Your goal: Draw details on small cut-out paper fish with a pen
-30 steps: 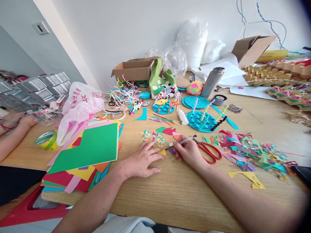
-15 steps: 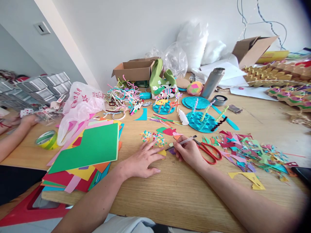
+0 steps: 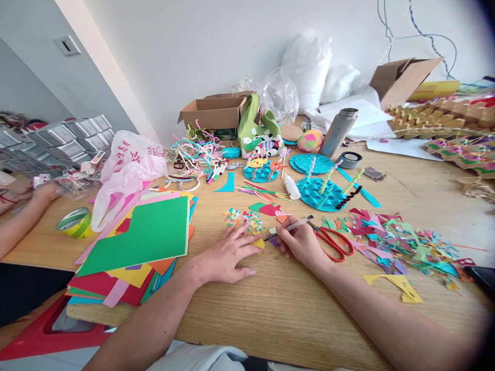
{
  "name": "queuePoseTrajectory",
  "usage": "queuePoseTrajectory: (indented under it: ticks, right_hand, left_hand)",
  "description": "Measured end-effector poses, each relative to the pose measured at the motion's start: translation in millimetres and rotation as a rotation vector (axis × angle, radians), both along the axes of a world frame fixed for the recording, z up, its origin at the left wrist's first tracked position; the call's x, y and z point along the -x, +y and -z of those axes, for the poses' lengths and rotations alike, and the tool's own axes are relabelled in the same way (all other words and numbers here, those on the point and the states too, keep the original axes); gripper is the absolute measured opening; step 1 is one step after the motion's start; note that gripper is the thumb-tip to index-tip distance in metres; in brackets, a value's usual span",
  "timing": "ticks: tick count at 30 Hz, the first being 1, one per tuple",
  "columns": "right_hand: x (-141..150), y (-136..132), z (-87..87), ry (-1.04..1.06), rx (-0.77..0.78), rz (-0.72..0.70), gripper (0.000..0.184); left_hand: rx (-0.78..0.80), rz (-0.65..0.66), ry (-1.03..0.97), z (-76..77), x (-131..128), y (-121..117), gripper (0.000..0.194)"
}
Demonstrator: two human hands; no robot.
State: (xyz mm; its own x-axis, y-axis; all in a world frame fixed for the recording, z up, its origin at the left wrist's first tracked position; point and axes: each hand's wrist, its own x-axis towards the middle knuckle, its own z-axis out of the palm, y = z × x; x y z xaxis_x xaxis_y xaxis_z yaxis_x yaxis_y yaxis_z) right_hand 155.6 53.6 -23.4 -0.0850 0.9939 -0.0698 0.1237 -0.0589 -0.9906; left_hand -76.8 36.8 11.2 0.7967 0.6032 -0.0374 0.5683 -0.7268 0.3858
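Observation:
My right hand (image 3: 297, 240) is closed on a pen (image 3: 299, 223), whose tip points left at a small yellow paper piece (image 3: 260, 243). Flat on the table, my left hand (image 3: 231, 256) has its fingers spread, and a fingertip rests at the edge of that yellow piece. Just beyond the hands lie paper fish, among them a red fish (image 3: 269, 209) and a pink one. Small heaps of paper dots (image 3: 253, 220) lie past my left fingertips. Red-handled scissors (image 3: 333, 243) lie beside my right wrist.
Stacked coloured paper (image 3: 135, 237) and yellow tape (image 3: 73, 222) lie to the left, near another person's arm (image 3: 23, 221). Paper scraps (image 3: 402, 239) spread on the right. Further back are blue decorated discs (image 3: 320, 198), a metal flask (image 3: 340, 131) and pipe cleaners (image 3: 197, 154).

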Motion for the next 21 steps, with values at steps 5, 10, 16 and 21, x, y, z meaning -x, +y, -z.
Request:
queuePoseTrajectory:
  ticks: [5, 10, 16, 21]
  right_hand:
    - [0.8, 0.0, -0.9, 0.014, 0.007, 0.009, 0.026]
    - [0.5, -0.6, -2.0, -0.008, -0.002, -0.003, 0.024]
    - [0.2, -1.2, -3.1, -0.018, 0.006, -0.009, 0.023]
    - [0.6, -0.9, -2.9, -0.018, 0.002, -0.007, 0.023]
  left_hand:
    - [-0.006, 0.000, 0.008, 0.5, 0.1, 0.1, 0.053]
    - [-0.006, 0.000, -0.002, 0.5, 0.1, -0.2, 0.053]
    - [-0.006, 0.006, -0.010, -0.5, 0.0, -0.2, 0.052]
    - [-0.005, 0.003, 0.008, -1.1, -0.4, 0.0, 0.053]
